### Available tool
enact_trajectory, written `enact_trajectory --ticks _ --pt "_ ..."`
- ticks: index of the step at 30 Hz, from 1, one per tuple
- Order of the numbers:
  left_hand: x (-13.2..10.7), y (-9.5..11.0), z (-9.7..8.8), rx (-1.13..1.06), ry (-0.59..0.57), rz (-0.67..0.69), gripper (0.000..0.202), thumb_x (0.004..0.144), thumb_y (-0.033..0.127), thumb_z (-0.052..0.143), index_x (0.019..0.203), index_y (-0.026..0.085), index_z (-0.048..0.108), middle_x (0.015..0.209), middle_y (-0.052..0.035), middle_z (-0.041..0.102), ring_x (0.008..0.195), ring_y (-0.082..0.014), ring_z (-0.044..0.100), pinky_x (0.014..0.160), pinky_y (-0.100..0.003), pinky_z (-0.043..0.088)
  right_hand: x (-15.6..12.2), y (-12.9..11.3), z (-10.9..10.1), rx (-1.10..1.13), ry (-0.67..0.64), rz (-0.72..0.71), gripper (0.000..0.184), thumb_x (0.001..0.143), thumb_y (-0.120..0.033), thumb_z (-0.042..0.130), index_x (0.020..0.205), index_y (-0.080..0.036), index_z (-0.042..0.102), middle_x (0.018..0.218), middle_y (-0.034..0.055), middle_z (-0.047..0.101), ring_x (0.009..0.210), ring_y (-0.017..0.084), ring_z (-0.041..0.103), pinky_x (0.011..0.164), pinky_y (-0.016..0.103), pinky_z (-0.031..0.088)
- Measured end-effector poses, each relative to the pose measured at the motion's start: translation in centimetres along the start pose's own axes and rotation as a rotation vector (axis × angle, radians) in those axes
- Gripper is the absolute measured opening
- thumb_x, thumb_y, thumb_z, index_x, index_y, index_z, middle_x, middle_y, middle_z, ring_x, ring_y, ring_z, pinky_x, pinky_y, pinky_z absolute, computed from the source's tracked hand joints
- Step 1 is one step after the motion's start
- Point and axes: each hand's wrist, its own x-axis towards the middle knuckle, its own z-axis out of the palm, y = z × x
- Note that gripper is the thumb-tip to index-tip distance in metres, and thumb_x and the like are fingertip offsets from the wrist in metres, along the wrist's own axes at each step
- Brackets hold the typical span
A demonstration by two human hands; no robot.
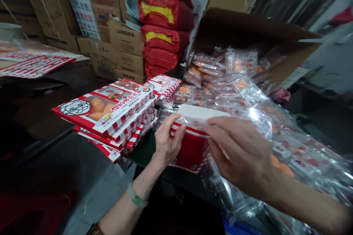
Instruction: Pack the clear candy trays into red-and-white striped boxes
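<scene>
A red and white cardboard box stands on edge in front of me, its white flap raised at the top. My left hand grips the box at its upper left corner, thumb on the near face. On the right, my right hand has its fingers closed at the right end of the flap, slightly blurred. Left of the box lies a stack of similar printed boxes with pictures of food. Clear plastic packs with orange pieces inside are heaped behind and to the right. The inside of the box is hidden.
A large open carton tilts behind the packs. Red wrapped bundles and brown cartons are stacked at the back. More striped flat boxes lie at the far left. Beneath the work is a dark green table.
</scene>
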Motion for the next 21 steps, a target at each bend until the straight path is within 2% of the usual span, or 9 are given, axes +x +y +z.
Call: enact_trajectory --ticks 2,4,6,8,10,12,15,18,21 --pt "-0.1 -0.1 0.0 0.009 0.012 0.007 0.023 0.089 0.022 0.055 0.111 0.018 0.053 0.101 -0.0042 0.066 0.091 -0.0132 0.064 0.083 -0.022 0.05 -1.5 0.8 -0.6 -0.121 -0.003 0.075 0.018 0.085 -0.018 0.057 0.102 -0.011 0.059 0.103 0.0137 0.062 0.096 0.024 0.057 0.081 0.036 0.046" --pt "-0.3 -0.1 0.0 0.021 0.031 0.018 0.023 0.089 0.023 0.055 0.112 0.018 0.053 0.101 -0.0043 0.066 0.091 -0.0134 0.064 0.083 -0.023 0.049 -2.2 1.6 -0.8 -0.148 -0.091 0.116 0.01 0.087 -0.018 0.054 0.094 -0.013 0.06 0.098 0.0114 0.062 0.089 0.022 0.056 0.076 0.035 0.044" --pt "-0.5 -0.1 0.0 0.028 0.048 0.027 0.024 0.089 0.023 0.055 0.113 0.018 0.054 0.102 -0.0043 0.065 0.091 -0.0132 0.064 0.083 -0.022 0.049 -2.3 2.1 -0.9 -0.168 -0.156 0.039 0.016 0.087 -0.01 0.046 0.086 -0.015 0.062 0.09 0.0097 0.063 0.08 0.02 0.054 0.071 0.034 0.041" --pt "-0.8 -0.1 0.0 0.022 0.064 0.028 0.026 0.089 0.023 0.056 0.114 0.019 0.054 0.102 -0.0038 0.065 0.09 -0.0125 0.064 0.083 -0.021 0.049 -1.9 2.3 -0.9 -0.209 -0.153 -0.081 0.027 0.086 -0.003 0.038 0.08 -0.014 0.062 0.083 0.0097 0.063 0.073 0.019 0.052 0.065 0.033 0.039" --pt "-1.0 -0.1 0.0 0.014 0.08 0.021 0.028 0.088 0.023 0.057 0.115 0.019 0.054 0.102 -0.0034 0.065 0.089 -0.0124 0.064 0.083 -0.021 0.05 -1.5 2.4 -0.9 -0.195 -0.119 -0.175 0.032 0.086 0.0 0.034 0.086 -0.013 0.063 0.08 0.0093 0.063 0.07 0.018 0.051 0.063 0.032 0.04" --pt "-1.1 0.0 -0.1 0.016 0.085 0.016 0.028 0.088 0.023 0.058 0.115 0.019 0.054 0.102 -0.0036 0.065 0.089 -0.0129 0.064 0.083 -0.022 0.05 -1.4 2.6 -0.8 -0.099 -0.098 -0.186 0.029 0.088 -0.001 0.036 0.097 -0.012 0.061 0.082 0.0082 0.064 0.073 0.017 0.053 0.065 0.031 0.043" --pt "-0.9 0.4 -0.4 0.032 0.06 0.016 0.028 0.088 0.022 0.056 0.115 0.019 0.053 0.102 -0.0039 0.064 0.089 -0.0129 0.063 0.081 -0.022 0.05 -1.9 3.3 -0.6 0.201 -0.097 -0.007 0.022 0.089 -0.005 0.045 0.105 -0.015 0.056 0.09 0.0062 0.062 0.082 0.015 0.056 0.072 0.027 0.047" --pt "-0.6 0.6 -0.7 0.027 0.021 0.004 0.028 0.089 0.023 0.055 0.116 0.019 0.052 0.102 -0.0038 0.063 0.084 -0.0118 0.062 0.077 -0.021 0.049 -2.5 4.0 -0.4 0.436 -0.106 0.14 0.025 0.087 -0.003 0.047 0.107 -0.017 0.054 0.098 0.0061 0.06 0.093 0.013 0.057 0.08 0.026 0.048" --pt "-0.7 0.4 -0.8 -0.003 0.001 0.007 0.027 0.089 0.023 0.054 0.116 0.019 0.053 0.101 -0.003 0.062 0.079 -0.0104 0.06 0.074 -0.019 0.048 -2.4 4.3 -0.3 0.503 -0.125 0.123 0.029 0.087 0.001 0.043 0.106 -0.017 0.055 0.102 0.0065 0.06 0.097 0.013 0.057 0.082 0.026 0.047"
